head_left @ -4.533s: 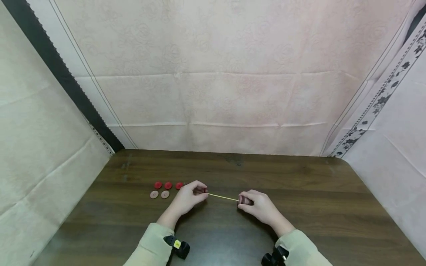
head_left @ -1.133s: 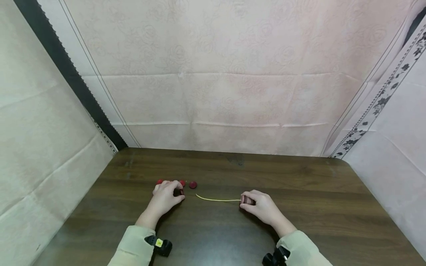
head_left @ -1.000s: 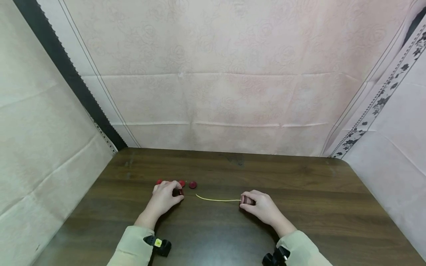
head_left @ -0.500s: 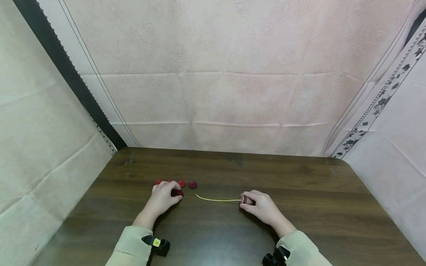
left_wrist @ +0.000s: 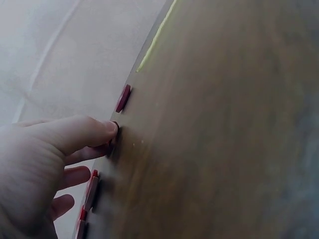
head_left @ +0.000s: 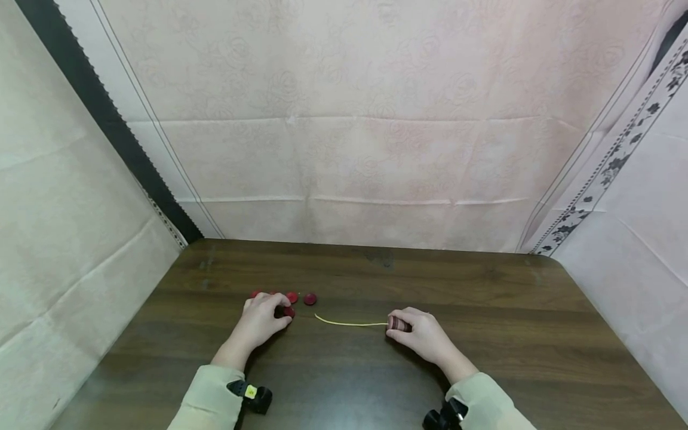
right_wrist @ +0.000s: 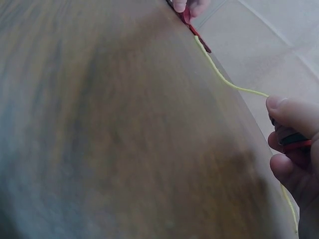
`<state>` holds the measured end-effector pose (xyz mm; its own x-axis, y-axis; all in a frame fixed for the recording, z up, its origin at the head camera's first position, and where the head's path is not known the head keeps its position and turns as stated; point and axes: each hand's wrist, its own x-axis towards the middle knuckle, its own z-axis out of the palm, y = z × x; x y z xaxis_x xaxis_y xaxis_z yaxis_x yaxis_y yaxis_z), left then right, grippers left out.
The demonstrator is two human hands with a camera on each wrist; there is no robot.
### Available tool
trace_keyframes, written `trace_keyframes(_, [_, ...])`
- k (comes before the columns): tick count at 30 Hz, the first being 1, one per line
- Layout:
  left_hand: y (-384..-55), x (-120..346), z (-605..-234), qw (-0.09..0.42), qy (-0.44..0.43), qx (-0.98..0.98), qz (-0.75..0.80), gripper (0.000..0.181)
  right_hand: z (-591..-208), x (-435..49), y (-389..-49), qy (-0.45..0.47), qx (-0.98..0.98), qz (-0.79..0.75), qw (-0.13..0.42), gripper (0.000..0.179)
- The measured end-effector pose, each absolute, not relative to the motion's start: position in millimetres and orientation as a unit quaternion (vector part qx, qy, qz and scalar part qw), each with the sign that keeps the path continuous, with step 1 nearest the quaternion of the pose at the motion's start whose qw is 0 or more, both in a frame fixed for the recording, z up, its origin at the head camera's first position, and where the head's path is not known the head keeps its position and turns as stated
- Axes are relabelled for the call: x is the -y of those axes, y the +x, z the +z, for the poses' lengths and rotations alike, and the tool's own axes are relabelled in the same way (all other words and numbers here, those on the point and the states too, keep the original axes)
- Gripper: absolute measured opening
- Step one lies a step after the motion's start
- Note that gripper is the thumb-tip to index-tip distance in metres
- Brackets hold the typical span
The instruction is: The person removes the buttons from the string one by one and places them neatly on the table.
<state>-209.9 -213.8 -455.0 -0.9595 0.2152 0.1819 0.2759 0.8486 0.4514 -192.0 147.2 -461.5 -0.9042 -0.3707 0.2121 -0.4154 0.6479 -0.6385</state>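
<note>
My left hand (head_left: 260, 319) pinches a dark red button (head_left: 289, 312) between thumb and fingers, low over the table. In the left wrist view the button (left_wrist: 115, 133) shows mostly edge-on, partly covered by the fingertips. My right hand (head_left: 418, 329) grips a stack of buttons (head_left: 396, 323) in brownish and pinkish tones, threaded on a yellow string (head_left: 346, 323). The string's free end lies slack toward the left hand, and in the right wrist view another length of string (right_wrist: 288, 204) trails below the stack.
Red buttons (head_left: 292, 297) lie in a row behind the left hand, partly hidden by it. A darker red button (head_left: 310, 299) lies at the row's right end. The brown wooden table (head_left: 484, 286) meets a pale cloth (head_left: 376, 149) at its far edge.
Since the oldest frame, my left hand has let go of the string and moved left to the buttons; the string has gone slack. A dark red button now lies beside the row. The right hand stays put.
</note>
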Motion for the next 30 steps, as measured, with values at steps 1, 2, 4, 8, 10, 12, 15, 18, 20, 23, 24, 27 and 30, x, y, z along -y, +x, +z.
trace_keyframes(1, [-210.1,213.8,-455.3,0.062,-0.128,0.960,-0.242,0.021,-461.5,-147.1,-192.0,0.216,0.907,0.359,0.032,0.021])
trace_keyframes(2, [-210.3,214.0,-455.5,0.061,-0.129,0.961,-0.239,0.021,-461.6,-147.1,-191.9,0.217,0.907,0.359,0.032,0.021])
trace_keyframes(4, [-210.8,214.4,-455.9,0.063,-0.131,0.962,-0.231,0.022,-461.7,-147.2,-191.9,0.218,0.906,0.361,0.031,0.019])
trace_keyframes(8, [-211.4,214.8,-455.8,0.068,-0.139,0.965,-0.213,0.022,-461.8,-147.6,-191.9,0.223,0.905,0.361,0.034,0.017])
trace_keyframes(10, [-211.4,214.3,-455.4,0.069,-0.142,0.965,-0.208,0.022,-461.8,-147.9,-191.9,0.223,0.906,0.359,0.037,0.019])
trace_keyframes(12, [-211.5,214.5,-455.2,0.071,-0.142,0.966,-0.202,0.023,-461.8,-148.0,-192.0,0.222,0.906,0.358,0.038,0.022])
trace_keyframes(15, [-211.8,214.8,-454.7,0.070,-0.141,0.967,-0.199,0.024,-461.7,-147.9,-192.2,0.223,0.907,0.356,0.039,0.024])
trace_keyframes(18, [-212.0,214.9,-453.7,0.068,-0.142,0.967,-0.198,0.024,-461.8,-147.5,-192.6,0.226,0.907,0.353,0.041,0.024])
trace_keyframes(20, [-211.9,214.4,-453.1,0.066,-0.143,0.967,-0.200,0.025,-462.0,-147.5,-192.7,0.226,0.908,0.351,0.041,0.023])
trace_keyframes(23, [-211.9,213.8,-453.1,0.067,-0.145,0.966,-0.202,0.025,-463.0,-147.4,-192.7,0.225,0.909,0.349,0.041,0.022])
trace_keyframes(24, [-211.9,214.0,-453.4,0.066,-0.145,0.966,-0.202,0.025,-463.4,-147.4,-192.7,0.226,0.908,0.350,0.040,0.021])
trace_keyframes(27, [-212.6,214.0,-453.7,0.066,-0.147,0.966,-0.201,0.026,-464.2,-147.9,-192.5,0.228,0.909,0.347,0.043,0.019])
trace_keyframes(30, [-213.3,213.9,-453.4,0.066,-0.148,0.966,-0.200,0.026,-464.4,-148.7,-192.5,0.231,0.908,0.345,0.046,0.018])
